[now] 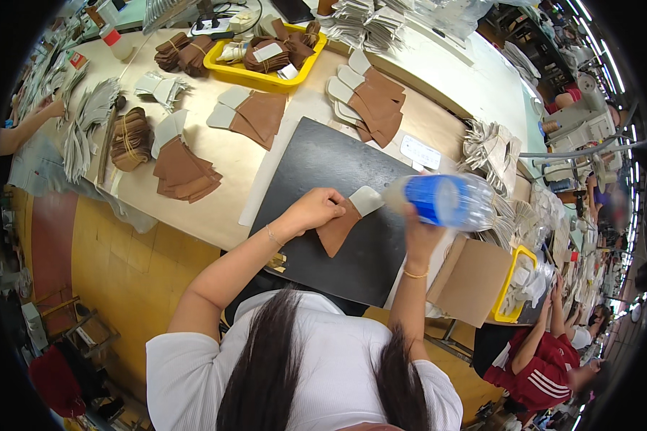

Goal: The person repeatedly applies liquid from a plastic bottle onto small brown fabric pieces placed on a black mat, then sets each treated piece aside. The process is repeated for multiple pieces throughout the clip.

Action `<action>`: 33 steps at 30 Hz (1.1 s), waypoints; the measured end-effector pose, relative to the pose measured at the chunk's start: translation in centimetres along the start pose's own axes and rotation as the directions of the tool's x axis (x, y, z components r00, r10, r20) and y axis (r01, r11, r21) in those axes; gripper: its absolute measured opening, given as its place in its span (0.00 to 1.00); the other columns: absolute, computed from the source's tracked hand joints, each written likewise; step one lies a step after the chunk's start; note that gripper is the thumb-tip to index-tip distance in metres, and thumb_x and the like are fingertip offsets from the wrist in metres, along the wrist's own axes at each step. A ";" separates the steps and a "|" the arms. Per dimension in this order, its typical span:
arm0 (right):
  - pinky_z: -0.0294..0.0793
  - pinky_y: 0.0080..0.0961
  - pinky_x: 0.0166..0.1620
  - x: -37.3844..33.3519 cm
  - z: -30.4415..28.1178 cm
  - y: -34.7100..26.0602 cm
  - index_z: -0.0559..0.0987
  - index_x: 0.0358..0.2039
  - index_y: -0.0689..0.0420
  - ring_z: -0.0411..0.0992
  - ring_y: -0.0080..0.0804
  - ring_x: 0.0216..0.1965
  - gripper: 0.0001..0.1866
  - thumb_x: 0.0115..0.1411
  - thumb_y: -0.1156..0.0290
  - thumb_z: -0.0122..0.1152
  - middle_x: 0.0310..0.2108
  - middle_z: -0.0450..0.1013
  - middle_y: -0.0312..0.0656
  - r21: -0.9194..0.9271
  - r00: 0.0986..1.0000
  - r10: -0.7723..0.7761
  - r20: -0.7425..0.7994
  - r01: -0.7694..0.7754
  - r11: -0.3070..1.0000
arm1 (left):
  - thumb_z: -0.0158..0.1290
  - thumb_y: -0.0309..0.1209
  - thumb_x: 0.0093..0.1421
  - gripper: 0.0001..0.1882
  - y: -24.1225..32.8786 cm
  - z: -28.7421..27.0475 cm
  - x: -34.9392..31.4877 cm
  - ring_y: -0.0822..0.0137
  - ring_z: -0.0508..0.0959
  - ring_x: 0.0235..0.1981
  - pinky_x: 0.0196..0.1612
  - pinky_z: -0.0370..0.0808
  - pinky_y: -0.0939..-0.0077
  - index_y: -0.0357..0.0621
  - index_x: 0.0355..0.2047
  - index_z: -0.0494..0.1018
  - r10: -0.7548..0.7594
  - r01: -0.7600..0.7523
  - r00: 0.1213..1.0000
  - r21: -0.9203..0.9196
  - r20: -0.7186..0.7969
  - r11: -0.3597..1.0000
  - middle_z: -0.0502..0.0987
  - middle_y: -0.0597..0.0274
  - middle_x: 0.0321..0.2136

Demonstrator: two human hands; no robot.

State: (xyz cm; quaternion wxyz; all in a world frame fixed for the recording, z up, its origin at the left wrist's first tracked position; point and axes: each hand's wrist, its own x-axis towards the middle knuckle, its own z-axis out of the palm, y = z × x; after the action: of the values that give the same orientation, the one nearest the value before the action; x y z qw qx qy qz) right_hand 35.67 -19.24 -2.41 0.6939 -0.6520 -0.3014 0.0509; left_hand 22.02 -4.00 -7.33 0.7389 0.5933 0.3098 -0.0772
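From the head camera, looking down over the person's dark hair and white sleeves, the left hand (315,209) lay curled on a brown leather piece (336,230), fingers bent and pressing its upper edge down onto the black mat (316,165). The piece was roughly triangular, with a pale cream tab (367,199) at its top right, and it sat near the middle of the mat, just in front of the person.

The right hand (418,231) was wrapped around the lower end of a clear plastic bottle with a blue label (442,200), fingers closed on it. The bottle was tipped on its side, its narrow end pointing left and lying just beside the cream tab; whether the two touched I could not tell.

Beyond the mat, on the tan worktable (208,215), more brown-and-cream pieces lay in fanned stacks (370,100). A yellow tray (266,54) of bundled brown pieces stood at the far edge. A cardboard box (471,280) sat by the person's right elbow. At the lower right, another worker in a red top (543,370) bent over a second yellow tray (514,284).
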 end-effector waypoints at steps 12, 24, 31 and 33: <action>0.72 0.27 0.45 2.6 -1.9 1.8 0.79 0.39 0.64 0.75 0.32 0.38 0.21 0.46 0.68 0.74 0.37 0.77 0.43 -0.571 0.981 -0.156 0.114 0.193 0.798 | 0.49 0.24 0.62 0.09 -0.9 -0.6 -0.8 0.73 0.76 0.38 0.44 0.74 0.79 0.38 0.42 0.69 0.016 0.078 0.976 -0.416 0.218 0.906 0.76 0.62 0.35; 0.70 0.31 0.50 0.8 -6.0 1.6 0.75 0.45 0.67 0.72 0.35 0.43 0.32 0.42 0.64 0.78 0.43 0.74 0.46 -0.349 0.989 -0.072 -0.131 0.022 0.937 | 0.47 0.25 0.64 0.20 8.9 -0.2 8.8 0.55 0.66 0.56 0.59 0.63 0.52 0.40 0.54 0.55 0.210 -0.353 0.932 -0.868 -0.295 0.349 0.65 0.50 0.52; 0.70 0.31 0.52 0.4 -6.5 1.3 0.72 0.50 0.68 0.73 0.34 0.45 0.27 0.47 0.80 0.69 0.47 0.74 0.47 -0.275 0.993 -0.010 -0.116 -0.023 0.961 | 0.49 0.33 0.65 0.17 4.7 -2.9 4.2 0.55 0.69 0.53 0.56 0.67 0.55 0.43 0.52 0.64 0.176 -0.045 0.983 -0.854 0.055 0.518 0.67 0.49 0.50; 0.71 0.30 0.52 0.2 -6.8 1.2 0.71 0.51 0.69 0.73 0.35 0.46 0.28 0.48 0.83 0.67 0.49 0.73 0.48 -0.330 0.991 0.008 -0.137 -0.053 0.942 | 0.51 0.34 0.63 0.16 3.7 -5.4 0.2 0.57 0.70 0.51 0.53 0.69 0.61 0.42 0.49 0.68 0.290 -0.243 0.956 -0.669 -0.043 0.703 0.70 0.51 0.46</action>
State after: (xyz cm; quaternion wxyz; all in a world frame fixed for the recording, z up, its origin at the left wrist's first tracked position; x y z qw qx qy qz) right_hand 39.48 -24.90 -3.26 0.5915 -0.7664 -0.2483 -0.0338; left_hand 21.97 2.12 -4.96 0.9147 0.3253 0.2033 0.1270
